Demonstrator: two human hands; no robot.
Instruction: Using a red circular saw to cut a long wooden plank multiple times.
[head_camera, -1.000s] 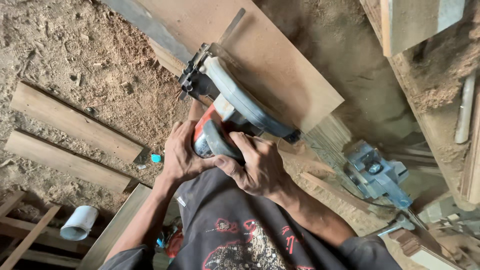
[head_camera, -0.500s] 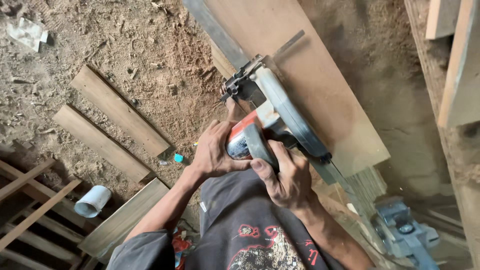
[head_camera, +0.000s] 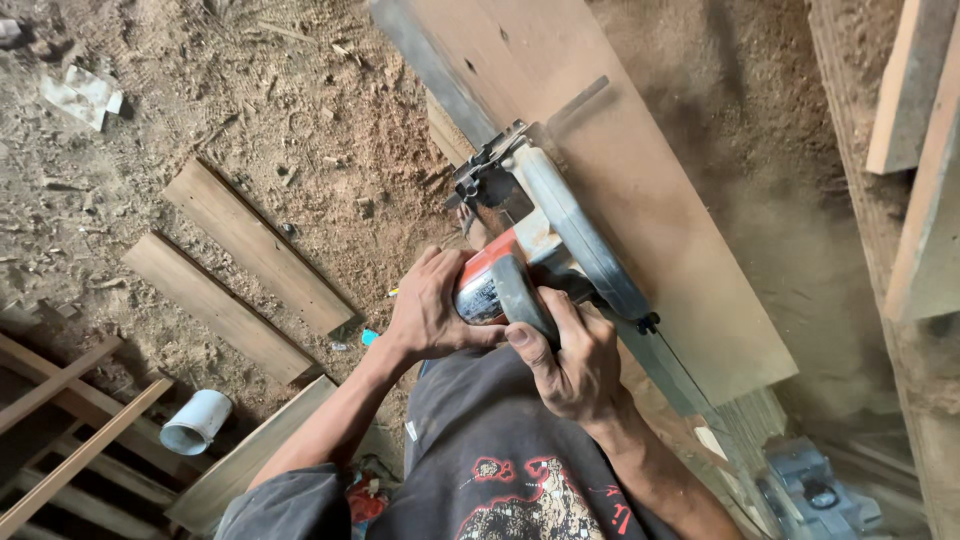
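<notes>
A hand-held circular saw (head_camera: 540, 240) with a red motor body and a grey blade guard rests on a long plywood board (head_camera: 610, 170). My left hand (head_camera: 430, 305) wraps the side of the motor body. My right hand (head_camera: 572, 362) grips the saw's grey handle. A cut line runs in the board behind the saw toward me. Fine dust hangs in the air to the right of the board.
Two short planks (head_camera: 235, 280) lie on the sawdust floor at left. A white pipe piece (head_camera: 197, 422) and wooden slats (head_camera: 70, 420) sit lower left. Another grey power tool (head_camera: 815, 495) lies lower right. Timber beams (head_camera: 925, 170) stand at the right edge.
The saw and both hands have moved forward along the board, leaving a longer cut behind. The view has shifted, and more dust is in the air.
</notes>
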